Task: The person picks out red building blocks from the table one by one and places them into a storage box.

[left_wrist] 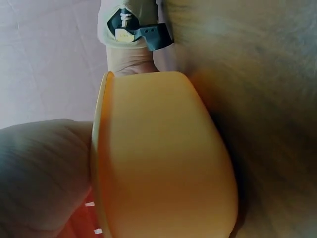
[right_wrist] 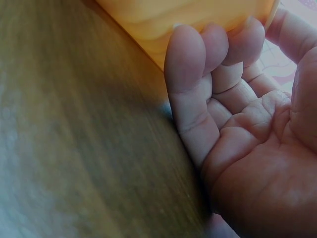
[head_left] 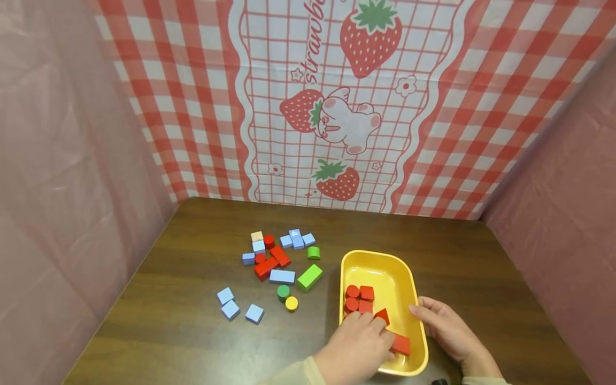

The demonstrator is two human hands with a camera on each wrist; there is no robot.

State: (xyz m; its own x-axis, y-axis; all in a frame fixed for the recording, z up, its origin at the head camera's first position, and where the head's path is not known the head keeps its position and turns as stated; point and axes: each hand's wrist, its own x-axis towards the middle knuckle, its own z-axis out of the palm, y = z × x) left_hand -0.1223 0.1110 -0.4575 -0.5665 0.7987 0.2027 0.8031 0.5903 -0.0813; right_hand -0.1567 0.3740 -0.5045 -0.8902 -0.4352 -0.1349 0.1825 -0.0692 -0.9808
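A yellow plastic tray (head_left: pixel 415 299) with raised sides holds several red blocks, among them cylinders (head_left: pixel 352 291), cubes (head_left: pixel 367 293), a triangular block (head_left: pixel 383 315) and a flat block (head_left: pixel 401 345). My left hand (head_left: pixel 357 347) reaches over the near left side into the tray, fingers bent down among the red blocks. Its fingertips are hidden, so I cannot tell whether it pinches one. In the left wrist view this hand (left_wrist: pixel 44 173) passes over the rim. My right hand (head_left: pixel 447 329) grips the tray's right side, thumb at the rim, fingertips (right_wrist: pixel 185 54) against the outer wall.
Left of the tray, loose blocks lie on the brown wooden table (head_left: pixel 168 321): light blue (head_left: pixel 282 276), red (head_left: pixel 280 256), green (head_left: pixel 310 277), a yellow cylinder (head_left: pixel 291 303) and a beige one (head_left: pixel 257 236). A strawberry-print cloth (head_left: pixel 337 133) hangs behind; pink curtains (head_left: pixel 72 187) flank the table.
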